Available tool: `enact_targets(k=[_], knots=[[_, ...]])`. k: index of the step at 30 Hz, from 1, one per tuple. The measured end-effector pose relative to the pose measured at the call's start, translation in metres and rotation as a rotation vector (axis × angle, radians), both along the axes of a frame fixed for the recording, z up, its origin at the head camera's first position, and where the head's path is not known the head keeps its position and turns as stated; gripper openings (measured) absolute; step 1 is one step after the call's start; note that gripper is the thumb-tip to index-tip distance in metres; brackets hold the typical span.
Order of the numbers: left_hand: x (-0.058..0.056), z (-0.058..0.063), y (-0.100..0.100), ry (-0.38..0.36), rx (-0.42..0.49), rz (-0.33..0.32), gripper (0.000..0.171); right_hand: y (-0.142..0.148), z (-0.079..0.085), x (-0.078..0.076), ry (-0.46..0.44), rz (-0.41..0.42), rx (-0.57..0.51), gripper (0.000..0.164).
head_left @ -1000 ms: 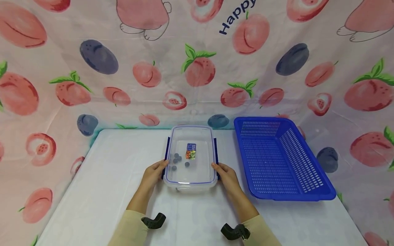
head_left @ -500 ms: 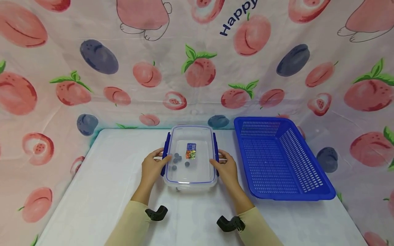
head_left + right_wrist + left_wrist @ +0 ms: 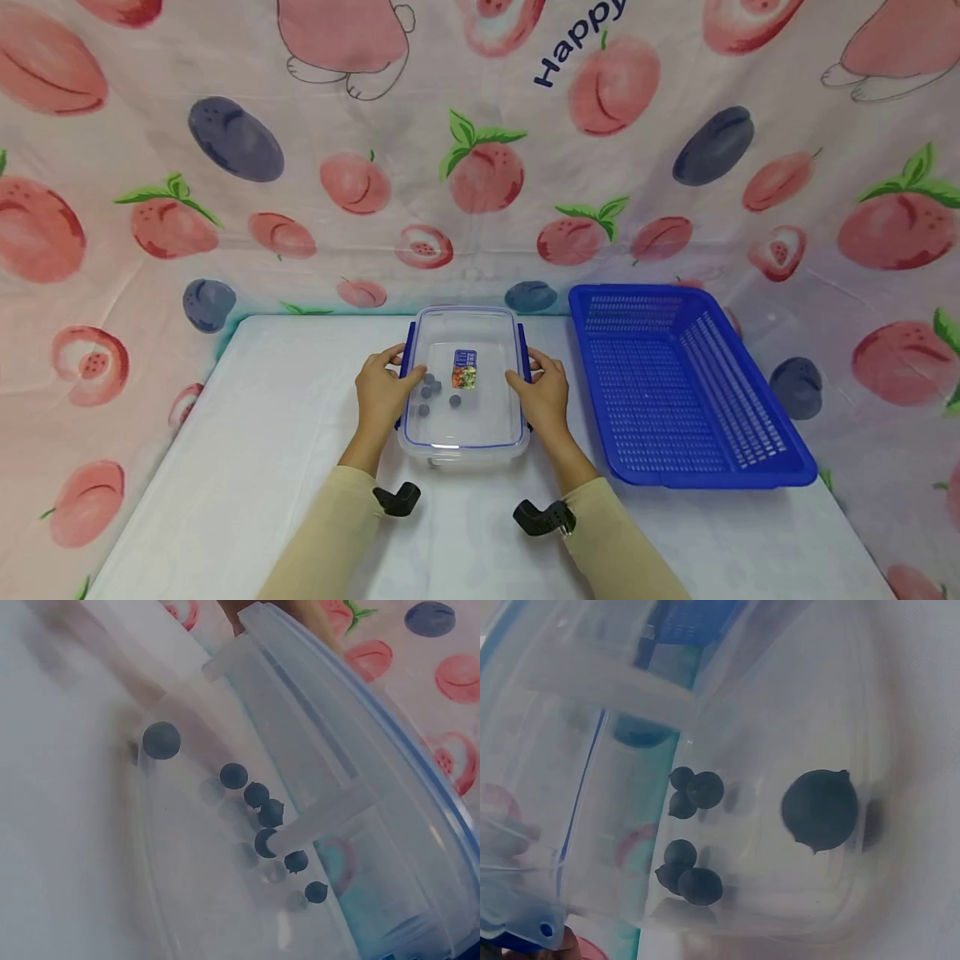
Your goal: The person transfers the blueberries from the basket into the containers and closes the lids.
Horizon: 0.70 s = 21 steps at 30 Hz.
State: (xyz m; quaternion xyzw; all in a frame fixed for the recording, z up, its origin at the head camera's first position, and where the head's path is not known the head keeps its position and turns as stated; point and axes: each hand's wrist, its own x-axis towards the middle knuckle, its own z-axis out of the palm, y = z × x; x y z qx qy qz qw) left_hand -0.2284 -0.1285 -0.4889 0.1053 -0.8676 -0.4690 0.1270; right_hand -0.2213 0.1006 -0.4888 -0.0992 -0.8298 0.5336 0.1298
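Note:
A clear lidded food container (image 3: 472,435) with a blue seal line stands in the middle of the white table. Several dark blueberries (image 3: 820,810) lie inside it, mostly towards its left side. My left hand (image 3: 381,398) grips the container's left edge, thumb on the lid and fingers at the dark blue left latch (image 3: 408,346). On the opposite side my right hand (image 3: 546,400) holds the edge the same way, its fingers at the right latch (image 3: 522,340). The right wrist view shows more blueberries (image 3: 161,740) through the clear wall.
A blue perforated plastic basket (image 3: 660,400) stands right of the container, at the table's right side. A fruit-print cloth (image 3: 480,242) hangs behind the white tabletop (image 3: 285,467). A small printed label (image 3: 464,369) is on the lid.
Both hands have slid forward along the container's sides, thumbs shifting further in over the lid. The side latches first swung outward, then in closer to the lid. The container and basket stay in place.

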Motion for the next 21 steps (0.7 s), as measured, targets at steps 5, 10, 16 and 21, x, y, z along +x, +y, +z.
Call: enact_targets(k=[5,10,16,21], knots=[[0.0004,-0.0036,0.0012,0.036,-0.007,0.006,0.051,0.0002,-0.0027,0.0006,0.03,0.002,0.007,0.054],[0.0015,0.0006,0.0002,0.025,-0.031,-0.012,0.051,0.0008,-0.0012,0.0009,0.015,0.012,0.03,0.055],[0.0025,0.0023,0.0023,0.028,-0.031,-0.011,0.046,-0.001,0.0007,0.0017,0.024,0.013,0.025,0.052],[0.0007,0.0012,0.0045,0.033,-0.029,-0.013,0.046,-0.0005,0.0006,0.0014,0.039,0.006,0.022,0.05]])
